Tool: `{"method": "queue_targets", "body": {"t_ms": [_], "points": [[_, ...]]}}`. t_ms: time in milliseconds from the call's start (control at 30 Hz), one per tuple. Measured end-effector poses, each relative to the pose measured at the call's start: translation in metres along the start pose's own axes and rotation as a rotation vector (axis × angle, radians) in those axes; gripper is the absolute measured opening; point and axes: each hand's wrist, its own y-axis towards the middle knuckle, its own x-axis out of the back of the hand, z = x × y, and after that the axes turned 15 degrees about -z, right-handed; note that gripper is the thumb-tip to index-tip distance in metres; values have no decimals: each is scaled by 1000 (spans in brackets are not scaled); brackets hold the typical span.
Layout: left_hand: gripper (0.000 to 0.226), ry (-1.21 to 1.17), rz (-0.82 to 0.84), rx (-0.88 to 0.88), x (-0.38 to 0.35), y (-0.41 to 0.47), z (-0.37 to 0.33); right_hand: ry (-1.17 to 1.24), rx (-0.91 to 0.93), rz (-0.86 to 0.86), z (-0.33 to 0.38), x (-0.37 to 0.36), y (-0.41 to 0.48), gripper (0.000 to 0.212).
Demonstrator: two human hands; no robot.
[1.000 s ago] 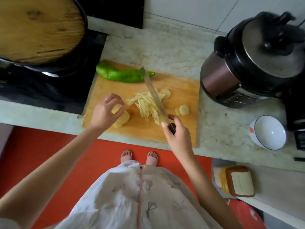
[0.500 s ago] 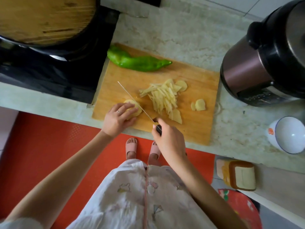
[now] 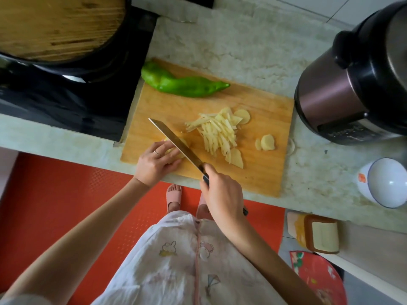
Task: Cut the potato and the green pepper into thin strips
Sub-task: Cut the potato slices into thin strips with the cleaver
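Step in hand: slicing of the remaining potato piece [image 3: 174,151].

- The piece is held down at the near left of the cutting board [image 3: 264,172] by the left hand [image 3: 154,164], fingers curled over it.
- The knife [image 3: 174,139] is gripped by its handle in the right hand [image 3: 222,194]. The blade is laid slantwise across the piece, tip pointing far left. Whether the edge has entered the potato cannot be told.
- A pile of cut strips [image 3: 220,133] lies mid-board, right of the blade, with a few flat slices [image 3: 267,142] further right, not yet cut into strips.
- The green pepper [image 3: 182,85] lies whole along the far edge of the board, untouched.

Judgement: potato roughly half done, pepper not begun. The next cut calls for a straight downward stroke just beside the curled fingers, with those fingers kept back of the edge.

Surroundings: a pressure cooker [image 3: 352,84] stands on the counter [image 3: 242,40] just right of the board, a white bowl [image 3: 389,181] near right, a wok with a wooden lid [image 3: 59,27] on the stove [image 3: 88,95] at left. The strip pile crowds the space right of the blade.
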Motion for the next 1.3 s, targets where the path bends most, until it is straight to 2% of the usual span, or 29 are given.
{"method": "queue_targets", "body": {"t_ms": [167,433,633,700,767,900,1300], "points": [[24,17,7,-31,0,0,1,-27,-9,-67,1,-2,2,30],[21,29,31,-19,2,1,2,42,-75,61,0,-1,6,23],[22,19,33,8,2,0,2,58,-139,130,3,-11,12,35],[22,11,34,14,2,-3,2,76,-153,118,5,-15,14,29],[23,-3,33,15,1,-3,3,79,-148,95,5,-15,11,24],[23,-3,1,16,2,-2,4,64,-102,67,2,-6,6,32],[15,-10,-24,-1,2,0,0,-21,-67,91,9,1,5,37]]}}
